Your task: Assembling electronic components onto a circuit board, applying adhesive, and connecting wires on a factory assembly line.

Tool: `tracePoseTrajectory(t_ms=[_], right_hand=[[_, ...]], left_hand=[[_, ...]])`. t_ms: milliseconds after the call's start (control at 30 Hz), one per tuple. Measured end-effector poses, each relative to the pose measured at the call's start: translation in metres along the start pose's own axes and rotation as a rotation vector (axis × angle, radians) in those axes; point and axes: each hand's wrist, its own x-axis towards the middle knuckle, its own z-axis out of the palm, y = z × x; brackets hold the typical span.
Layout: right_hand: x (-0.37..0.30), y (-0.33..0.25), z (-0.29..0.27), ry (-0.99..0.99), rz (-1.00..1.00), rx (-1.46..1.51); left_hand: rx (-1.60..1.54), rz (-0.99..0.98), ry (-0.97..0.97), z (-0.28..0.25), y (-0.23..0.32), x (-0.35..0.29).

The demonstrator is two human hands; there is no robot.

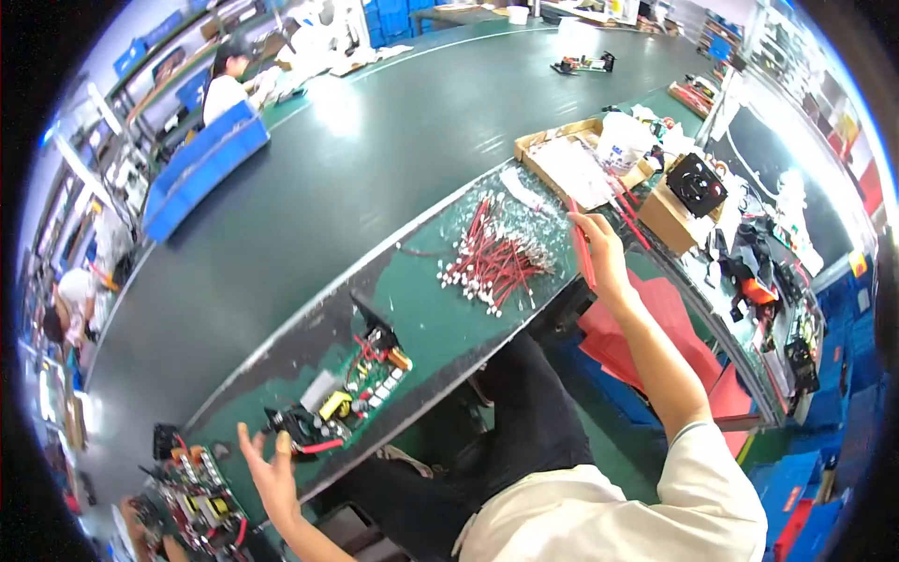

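Observation:
My left hand (272, 475) hovers by the near end of a green circuit board (375, 386), fingers spread and holding nothing. Black parts, a yellow component and red wires crowd that board, which lies on the green worktop. At the right, my right hand (604, 255) is closed on a slim, long red thing (582, 251), whose exact kind I cannot make out. Just left of that hand lies a pile of short red wires (498, 258) with white connector ends. Part of another populated circuit board (198, 496) shows at the lower left.
A dark conveyor belt (328, 225) runs beyond the worktop, carrying a far board assembly (582, 65). A cardboard tray (567, 167) and a black fan-like part (696, 184) on a box stand to the right. Left, a blue bin (204, 173) sits near a seated person (225, 89).

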Motion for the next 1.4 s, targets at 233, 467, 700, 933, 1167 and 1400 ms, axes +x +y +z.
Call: tracePoseTrajectory(t_ms=[233,467,700,933,1167,1400], right_hand=[[0.047,0.026,0.069,-0.131,0.102,-0.573],[0.073,0.033,0.109,-0.108,0.210,-0.765],[0.075,0.019,0.139,-0.463,0.288,-0.773],[0.065,0.097,0.129,-0.338,0.122,-0.882],[0.058,0.055,0.129,-0.448,0.195,-0.822],[-0.001,0.023,0.096,-0.011,0.049,-0.273]], left_hand=[[0.117,0.022,-0.101,0.003,-0.045,0.033],[0.005,-0.101,-0.062,0.027,-0.002,0.012],[-0.064,-0.194,-0.169,0.008,0.010,0.012],[0.276,-0.047,-0.095,0.007,-0.003,0.035],[0.289,-0.033,-0.091,0.004,-0.021,0.019],[0.538,-0.104,-0.184,0.028,0.036,0.038]])
